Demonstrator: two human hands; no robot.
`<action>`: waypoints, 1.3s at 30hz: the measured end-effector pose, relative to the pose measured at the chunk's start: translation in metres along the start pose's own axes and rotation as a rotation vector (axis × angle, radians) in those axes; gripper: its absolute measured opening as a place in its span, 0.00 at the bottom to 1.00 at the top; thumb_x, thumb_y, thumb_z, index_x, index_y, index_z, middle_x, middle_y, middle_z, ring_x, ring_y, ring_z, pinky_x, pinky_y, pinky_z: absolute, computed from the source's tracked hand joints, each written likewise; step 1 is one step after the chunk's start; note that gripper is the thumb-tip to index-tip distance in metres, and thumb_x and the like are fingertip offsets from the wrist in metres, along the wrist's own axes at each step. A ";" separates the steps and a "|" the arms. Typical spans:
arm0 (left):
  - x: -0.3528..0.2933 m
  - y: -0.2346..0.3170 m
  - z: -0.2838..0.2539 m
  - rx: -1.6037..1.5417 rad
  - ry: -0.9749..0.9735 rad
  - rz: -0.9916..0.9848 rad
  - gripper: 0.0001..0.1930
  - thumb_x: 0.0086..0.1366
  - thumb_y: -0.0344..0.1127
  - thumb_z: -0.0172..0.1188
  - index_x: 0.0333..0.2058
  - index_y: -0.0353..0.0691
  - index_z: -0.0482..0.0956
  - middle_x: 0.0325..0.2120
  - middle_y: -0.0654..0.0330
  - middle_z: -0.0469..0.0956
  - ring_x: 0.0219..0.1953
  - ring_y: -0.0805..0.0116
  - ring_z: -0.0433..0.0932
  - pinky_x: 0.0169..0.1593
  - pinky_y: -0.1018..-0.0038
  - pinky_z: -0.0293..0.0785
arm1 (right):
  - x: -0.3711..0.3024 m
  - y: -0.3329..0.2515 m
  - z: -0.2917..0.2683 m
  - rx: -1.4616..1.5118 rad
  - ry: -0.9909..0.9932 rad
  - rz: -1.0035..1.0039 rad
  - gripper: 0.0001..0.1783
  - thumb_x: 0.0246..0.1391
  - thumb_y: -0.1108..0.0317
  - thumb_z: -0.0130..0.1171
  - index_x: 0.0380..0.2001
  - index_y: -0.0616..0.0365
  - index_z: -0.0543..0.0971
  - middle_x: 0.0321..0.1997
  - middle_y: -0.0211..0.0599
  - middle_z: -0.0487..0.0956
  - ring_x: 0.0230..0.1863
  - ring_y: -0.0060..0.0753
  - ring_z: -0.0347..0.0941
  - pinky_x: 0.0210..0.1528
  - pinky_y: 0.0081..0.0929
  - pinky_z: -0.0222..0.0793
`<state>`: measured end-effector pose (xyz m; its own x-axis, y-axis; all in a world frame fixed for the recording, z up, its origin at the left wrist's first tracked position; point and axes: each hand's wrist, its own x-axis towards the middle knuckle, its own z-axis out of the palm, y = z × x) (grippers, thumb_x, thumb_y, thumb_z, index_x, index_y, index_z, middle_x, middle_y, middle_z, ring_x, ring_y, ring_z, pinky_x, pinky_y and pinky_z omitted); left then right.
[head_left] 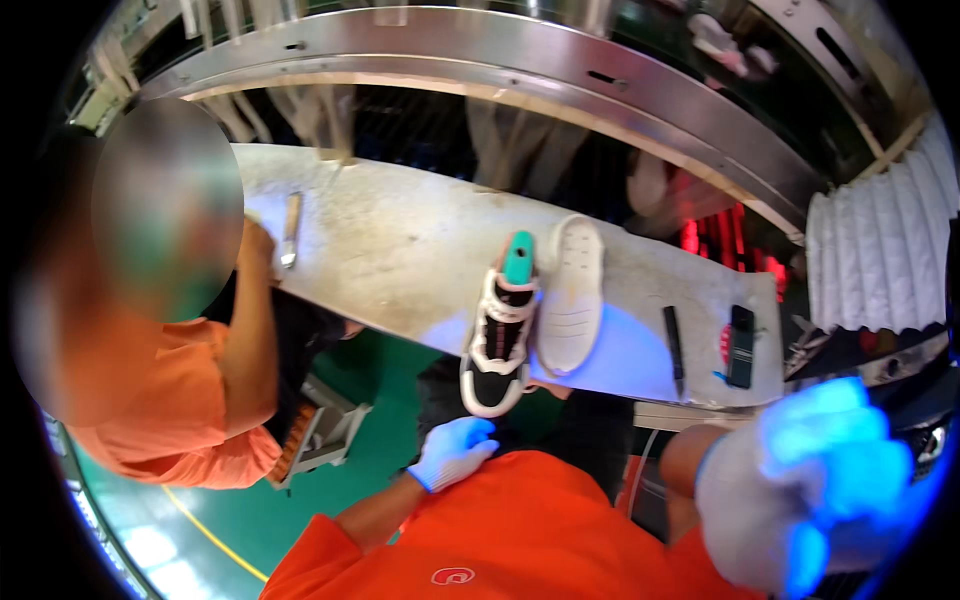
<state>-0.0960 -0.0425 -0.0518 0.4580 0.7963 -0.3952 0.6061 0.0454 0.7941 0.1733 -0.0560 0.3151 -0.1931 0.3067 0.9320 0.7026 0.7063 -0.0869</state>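
On the table edge before me lies a black and white sneaker [503, 330] with a teal insert at its ankle opening, its toe jutting over the edge towards me. A white shoe sole [571, 295] lies right beside it. My left hand [453, 452], in a white glove, is at my lap just below the toe, apart from the shoe; its thumb is off the fingers and nothing shows in it. At the lower right my gloved right hand [810, 490] is raised under blue light, fingers loosely bent, thumb apart, no thing visible in it.
A long pale table [400, 230] curves along a metal-framed machine [520, 45]. A slim black tool [674, 345] and a black device [740, 348] lie at right, near a white ribbed duct [880, 255]. At left sits another person in orange [190, 400], by a wooden-handled tool [292, 230].
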 end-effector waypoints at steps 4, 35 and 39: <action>-0.012 -0.009 0.002 -0.186 0.353 0.225 0.10 0.65 0.30 0.77 0.44 0.34 0.90 0.32 0.58 0.89 0.29 0.74 0.86 0.38 0.72 0.85 | -0.078 0.010 0.025 -0.310 -0.094 0.485 0.14 0.57 0.72 0.75 0.45 0.67 0.88 0.39 0.47 0.89 0.39 0.47 0.88 0.42 0.36 0.83; 0.064 0.115 -0.093 0.243 0.599 0.899 0.43 0.61 0.46 0.83 0.68 0.33 0.74 0.62 0.38 0.78 0.60 0.36 0.80 0.62 0.50 0.79 | -0.299 0.006 0.054 -0.218 -0.398 0.605 0.30 0.54 0.64 0.80 0.59 0.63 0.84 0.65 0.60 0.81 0.68 0.73 0.77 0.68 0.58 0.78; 0.041 0.051 -0.072 0.387 0.434 0.907 0.47 0.58 0.52 0.83 0.69 0.33 0.75 0.70 0.32 0.72 0.66 0.30 0.78 0.67 0.46 0.76 | -0.314 0.002 0.056 -0.265 -0.318 0.701 0.35 0.54 0.64 0.81 0.63 0.66 0.81 0.69 0.61 0.79 0.68 0.74 0.76 0.69 0.59 0.77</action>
<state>-0.0935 0.0359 0.0061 0.6166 0.5861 0.5256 0.3557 -0.8030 0.4782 0.1972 -0.1153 0.0028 0.1944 0.8160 0.5444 0.8635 0.1209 -0.4896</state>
